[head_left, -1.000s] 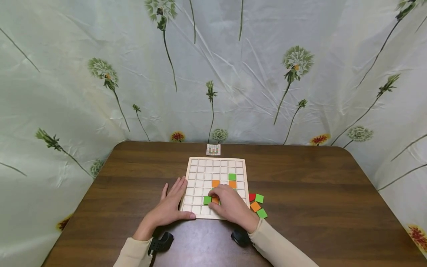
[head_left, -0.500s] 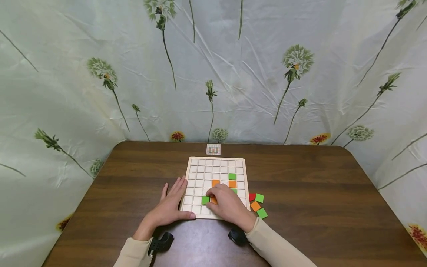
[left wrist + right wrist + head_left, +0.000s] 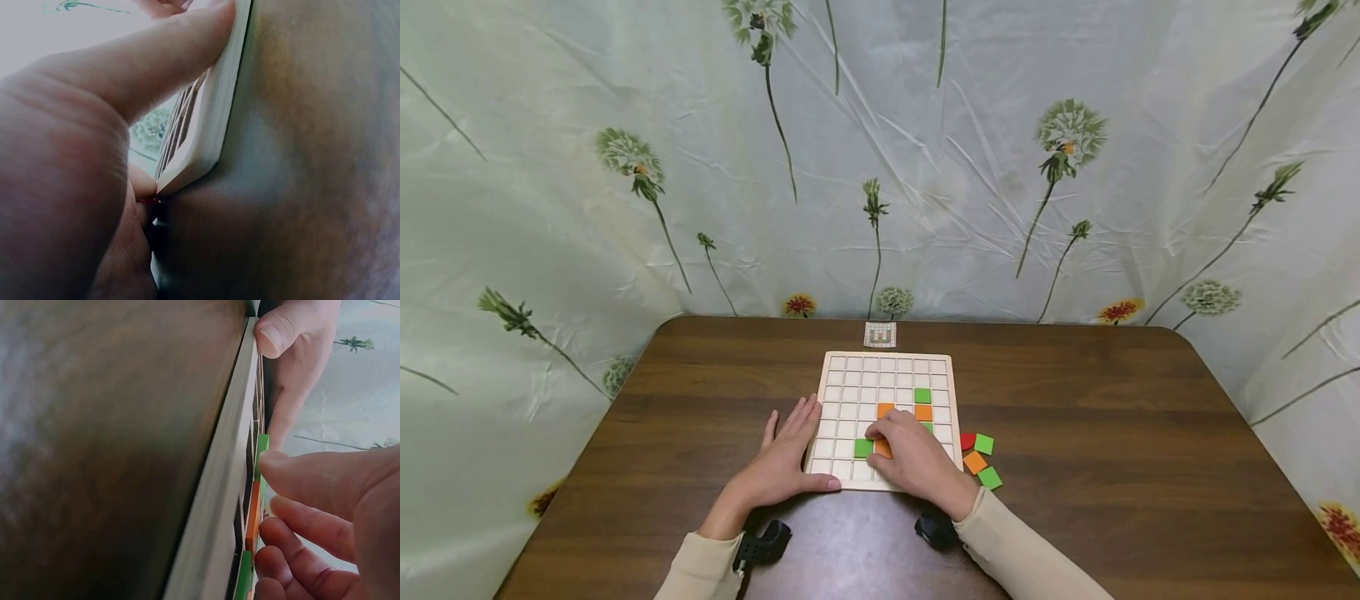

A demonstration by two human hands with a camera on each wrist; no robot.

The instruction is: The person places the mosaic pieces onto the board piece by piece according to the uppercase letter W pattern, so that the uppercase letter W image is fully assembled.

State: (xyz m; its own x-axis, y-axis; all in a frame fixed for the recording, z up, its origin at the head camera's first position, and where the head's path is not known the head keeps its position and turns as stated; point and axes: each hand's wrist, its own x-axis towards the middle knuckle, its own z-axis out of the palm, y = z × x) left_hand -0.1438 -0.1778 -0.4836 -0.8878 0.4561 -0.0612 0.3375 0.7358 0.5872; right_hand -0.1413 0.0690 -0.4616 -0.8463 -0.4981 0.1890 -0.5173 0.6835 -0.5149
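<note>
A pale wooden grid board [image 3: 850,389] lies on the table, with several green and orange square tiles in its cells. My left hand [image 3: 782,462] steadies its left side, fingers spread along the edge and thumb [image 3: 181,47] on the front rim. Over the board's lower middle my right hand [image 3: 917,458] bends its fingers at a green tile [image 3: 863,448] and an orange tile [image 3: 882,448] beside it. In the right wrist view the thumb [image 3: 281,465] touches the green tile [image 3: 262,450]; the index fingertip is close by. The palm hides some cells.
Right of the board lie loose tiles: a red piece [image 3: 967,441], a green tile [image 3: 984,445], an orange tile [image 3: 975,462] and another green tile [image 3: 990,477]. A small pattern card [image 3: 880,335] lies behind the board. A flowered curtain [image 3: 970,208] hangs behind the table [image 3: 1112,433].
My right hand has shifted slightly left, and the green and orange tiles at its fingertips have slid a little left with it. The left hand has stayed in place.
</note>
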